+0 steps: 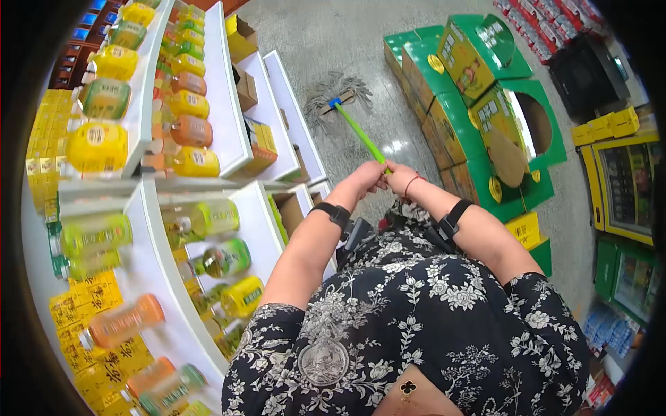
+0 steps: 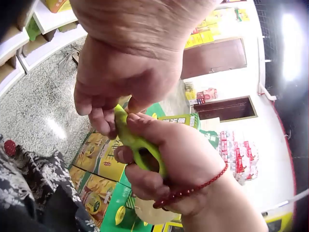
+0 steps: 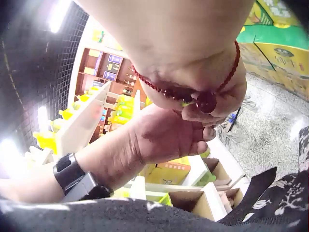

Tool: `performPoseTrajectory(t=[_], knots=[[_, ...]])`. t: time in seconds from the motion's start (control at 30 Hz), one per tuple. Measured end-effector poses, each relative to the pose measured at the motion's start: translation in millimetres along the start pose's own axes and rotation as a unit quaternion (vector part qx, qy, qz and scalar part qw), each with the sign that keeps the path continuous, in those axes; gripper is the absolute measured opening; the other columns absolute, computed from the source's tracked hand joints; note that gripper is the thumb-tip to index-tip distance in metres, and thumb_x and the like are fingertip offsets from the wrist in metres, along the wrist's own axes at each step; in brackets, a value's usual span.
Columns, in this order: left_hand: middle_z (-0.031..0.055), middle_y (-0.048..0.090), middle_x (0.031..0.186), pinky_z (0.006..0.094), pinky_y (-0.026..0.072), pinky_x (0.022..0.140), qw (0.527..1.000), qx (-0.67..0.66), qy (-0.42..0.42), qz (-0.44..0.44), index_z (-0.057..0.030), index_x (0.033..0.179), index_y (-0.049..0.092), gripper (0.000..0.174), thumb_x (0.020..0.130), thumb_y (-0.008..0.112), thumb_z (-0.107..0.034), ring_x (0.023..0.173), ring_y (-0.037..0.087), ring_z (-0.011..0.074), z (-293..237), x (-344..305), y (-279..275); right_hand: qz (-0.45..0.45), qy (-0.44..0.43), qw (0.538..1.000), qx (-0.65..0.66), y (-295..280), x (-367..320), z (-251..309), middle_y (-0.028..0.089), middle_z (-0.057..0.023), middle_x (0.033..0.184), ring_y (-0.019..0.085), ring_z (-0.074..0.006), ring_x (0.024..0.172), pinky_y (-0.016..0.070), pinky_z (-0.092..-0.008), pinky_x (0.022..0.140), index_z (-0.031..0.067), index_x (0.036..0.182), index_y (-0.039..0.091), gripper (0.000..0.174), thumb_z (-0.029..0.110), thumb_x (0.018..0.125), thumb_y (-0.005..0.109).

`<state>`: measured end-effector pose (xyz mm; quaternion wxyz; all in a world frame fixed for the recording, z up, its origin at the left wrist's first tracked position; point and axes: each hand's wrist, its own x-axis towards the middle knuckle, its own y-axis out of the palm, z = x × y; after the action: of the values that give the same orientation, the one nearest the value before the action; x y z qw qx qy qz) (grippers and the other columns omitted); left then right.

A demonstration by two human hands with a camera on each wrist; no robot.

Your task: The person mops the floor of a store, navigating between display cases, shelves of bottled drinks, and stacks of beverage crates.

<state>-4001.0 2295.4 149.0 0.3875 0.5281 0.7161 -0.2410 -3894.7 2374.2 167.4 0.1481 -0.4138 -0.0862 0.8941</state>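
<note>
A mop with a green handle [image 1: 362, 139], a blue joint and a grey strand head [image 1: 340, 100] slants away from me, its strands spread on the floor. My left hand [image 1: 368, 179] and right hand [image 1: 401, 180] grip the handle's upper end side by side. In the left wrist view the right hand [image 2: 169, 150], with a red bead bracelet [image 2: 193, 188], wraps the looped green grip [image 2: 140, 142]. The left hand [image 2: 128, 72] curls its fingers round the shaft just beyond. In the right wrist view the hands overlap and hide most of the handle.
White shelves [image 1: 236, 90] of bottled drinks run along the left. Green cartons [image 1: 479, 132] are stacked on the right, close to the mop's path. The grey floor [image 1: 298, 41] lies between. A yellow-framed cooler [image 1: 624, 184] stands at the far right.
</note>
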Motion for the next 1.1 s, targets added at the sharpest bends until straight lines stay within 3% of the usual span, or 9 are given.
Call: performPoseTrajectory(t=[0.13,0.17,0.43,0.5,0.63,0.7,0.73,0.8,1.1], knots=[[0.0001,0.055,0.067,0.0221,0.0339,0.045,1.0,-0.008,-0.003,-0.022,-0.0073,0.089,0.053,0.026,0.089,0.038,-0.028,0.054,0.053,0.01,-61,34,-52,-0.018,-0.039,0.997,-0.07,-23,85,38,0.062,-0.0138,0.082,0.061,-0.0241,0.058,0.0481,-0.0336,0.048,0.0176,0.127,0.04,0.049,0.026,0.081,0.052],[-0.0027,0.056,0.068,0.0201,0.0355,0.046,1.0,-0.004,-0.012,-0.015,-0.0115,0.087,0.055,0.021,0.085,0.042,-0.029,0.056,0.054,0.0076,-75,45,-69,-0.019,-0.031,0.995,-0.09,-34,94,62,0.062,-0.0135,0.085,0.062,-0.025,0.064,0.05,-0.0355,0.055,0.0172,0.124,0.043,0.046,0.027,0.081,0.053],[-0.0037,0.051,0.068,0.0219,0.0347,0.046,0.997,-0.066,0.002,-0.046,-0.0111,0.089,0.054,0.024,0.088,0.038,-0.029,0.055,0.049,0.0074,-208,106,-178,0.056,0.001,0.996,-0.068,-109,206,204,0.061,-0.0152,0.097,0.062,-0.0273,0.079,0.0494,-0.0365,0.064,0.0127,0.124,0.042,0.045,0.021,0.081,0.048],[-0.0037,0.05,0.068,0.0222,0.0346,0.046,0.996,-0.074,-0.003,-0.05,-0.0107,0.09,0.054,0.025,0.089,0.037,-0.03,0.055,0.048,0.0077,-227,121,-202,0.045,-0.014,0.997,-0.058,-116,235,226,0.058,-0.012,0.068,0.053,-0.0234,0.042,0.0421,-0.0347,0.037,0.0226,0.13,0.036,0.047,0.018,0.084,0.045],[-0.0012,0.052,0.071,0.0235,0.0372,0.049,0.995,-0.082,-0.026,-0.056,-0.0094,0.091,0.054,0.031,0.091,0.036,-0.035,0.058,0.051,0.0097,-260,159,-257,0.026,-0.053,0.991,-0.12,-120,310,245,0.058,-0.0127,0.068,0.053,-0.0231,0.042,0.0417,-0.0336,0.036,0.0243,0.133,0.031,0.051,0.019,0.085,0.045],[0.0026,0.057,0.075,0.0246,0.0403,0.054,0.996,-0.069,-0.024,-0.05,-0.0076,0.092,0.054,0.035,0.091,0.037,-0.037,0.062,0.054,0.012,-286,174,-284,-0.038,-0.191,0.963,-0.185,-124,356,248,0.056,-0.0119,0.065,0.051,-0.0213,0.038,0.0406,-0.032,0.034,0.0245,0.134,0.03,0.051,0.019,0.085,0.044],[0.0026,0.057,0.075,0.0246,0.0403,0.054,0.996,-0.07,-0.025,-0.05,-0.0076,0.092,0.054,0.035,0.091,0.037,-0.037,0.062,0.054,0.012,-297,183,-299,-0.037,-0.19,0.963,-0.186,-134,357,272,0.056,-0.0119,0.065,0.051,-0.0213,0.038,0.0406,-0.032,0.034,0.0245,0.134,0.03,0.051,0.019,0.085,0.044],[0.0053,0.06,0.08,0.0254,0.0414,0.056,0.998,-0.051,0.005,-0.025,-0.0063,0.096,0.055,0.037,0.091,0.037,-0.038,0.064,0.056,0.0131,-325,205,-336,0.045,-0.041,0.991,-0.121,-167,346,343,0.055,-0.0101,0.063,0.05,-0.0195,0.038,0.0407,-0.0311,0.034,0.0237,0.133,0.033,0.05,0.02,0.085,0.044],[0.0121,0.061,0.086,0.0281,0.0423,0.058,0.999,-0.008,-0.007,0.052,-0.0014,0.102,0.052,0.046,0.09,0.035,-0.042,0.07,0.058,0.0191,-443,272,-470,0.033,-0.042,0.99,-0.127,-215,449,466,0.057,-0.0108,0.071,0.051,-0.0188,0.042,0.0425,-0.0302,0.038,0.0204,0.129,0.04,0.047,0.021,0.083,0.047]])
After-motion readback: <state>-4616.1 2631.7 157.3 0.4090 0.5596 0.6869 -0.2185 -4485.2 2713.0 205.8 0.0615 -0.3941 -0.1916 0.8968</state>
